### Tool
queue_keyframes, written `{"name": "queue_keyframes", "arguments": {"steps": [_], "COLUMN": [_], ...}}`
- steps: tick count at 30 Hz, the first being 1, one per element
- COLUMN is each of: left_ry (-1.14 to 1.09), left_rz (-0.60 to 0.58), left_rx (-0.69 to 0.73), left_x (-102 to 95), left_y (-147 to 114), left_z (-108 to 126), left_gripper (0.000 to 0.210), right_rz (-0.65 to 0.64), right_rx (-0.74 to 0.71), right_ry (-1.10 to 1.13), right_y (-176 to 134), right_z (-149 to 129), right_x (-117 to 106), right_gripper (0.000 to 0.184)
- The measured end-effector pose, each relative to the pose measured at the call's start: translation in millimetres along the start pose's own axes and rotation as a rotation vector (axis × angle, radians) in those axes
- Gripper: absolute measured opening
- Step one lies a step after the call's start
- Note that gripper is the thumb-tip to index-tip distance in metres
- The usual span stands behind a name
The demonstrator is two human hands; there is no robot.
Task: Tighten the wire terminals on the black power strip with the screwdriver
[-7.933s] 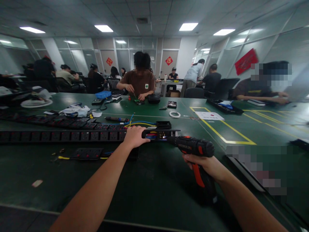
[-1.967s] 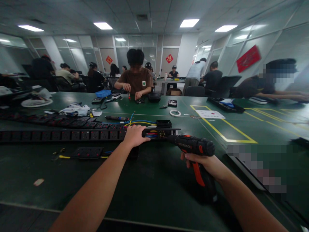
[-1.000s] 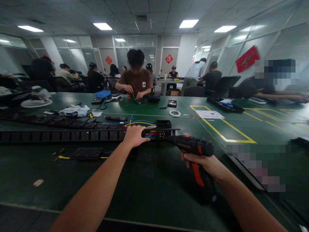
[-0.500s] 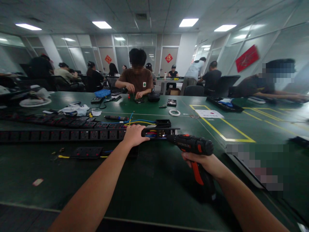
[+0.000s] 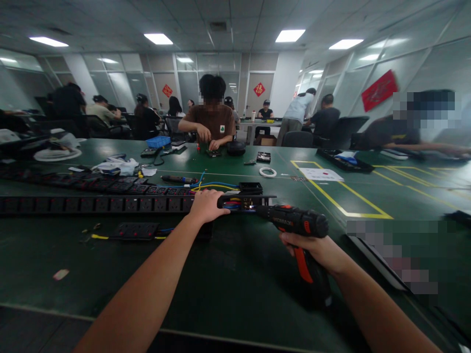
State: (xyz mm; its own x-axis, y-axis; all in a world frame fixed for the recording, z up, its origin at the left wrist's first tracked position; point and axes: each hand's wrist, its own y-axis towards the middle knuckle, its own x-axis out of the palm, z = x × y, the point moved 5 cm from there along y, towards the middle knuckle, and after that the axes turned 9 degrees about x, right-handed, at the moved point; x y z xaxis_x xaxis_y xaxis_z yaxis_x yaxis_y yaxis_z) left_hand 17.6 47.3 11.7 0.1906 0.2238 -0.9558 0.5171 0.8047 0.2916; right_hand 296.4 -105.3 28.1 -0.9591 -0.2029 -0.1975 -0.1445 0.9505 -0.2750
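Gripping the long black socket strip (image 5: 110, 204) near its open end, the left hand (image 5: 209, 205) stretches its thumb toward the exposed wires (image 5: 233, 202). The strip lies across the green table (image 5: 235, 289) and runs out of view at the left. The right hand (image 5: 312, 245) is wrapped around the handle of a black-and-orange power drill (image 5: 296, 220), whose nose points at the open end (whether the bit touches anything there is too small to tell). Just behind that end sits a small black box (image 5: 250, 188), with blue and yellow leads (image 5: 221, 185) beside it. A short socket block (image 5: 137, 230) lies on the near side of the strip. Farther back are a pen-shaped tool (image 5: 179, 179) and a white ring (image 5: 268, 172). Across the table, a person in a brown shirt (image 5: 206, 120) bends over handwork.
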Motion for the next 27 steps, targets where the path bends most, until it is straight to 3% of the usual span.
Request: {"name": "queue_keyframes", "arguments": {"steps": [27], "left_ry": [0.012], "left_rz": [0.024], "left_rx": [0.011], "left_x": [5.6], "left_y": [1.1], "left_z": [-3.3], "left_gripper": [0.073], "right_rz": [-0.013], "right_rx": [-0.022], "right_ry": [0.044], "right_y": [1.7], "right_z": [3.1], "right_x": [-2.8], "right_gripper": [0.036]}}
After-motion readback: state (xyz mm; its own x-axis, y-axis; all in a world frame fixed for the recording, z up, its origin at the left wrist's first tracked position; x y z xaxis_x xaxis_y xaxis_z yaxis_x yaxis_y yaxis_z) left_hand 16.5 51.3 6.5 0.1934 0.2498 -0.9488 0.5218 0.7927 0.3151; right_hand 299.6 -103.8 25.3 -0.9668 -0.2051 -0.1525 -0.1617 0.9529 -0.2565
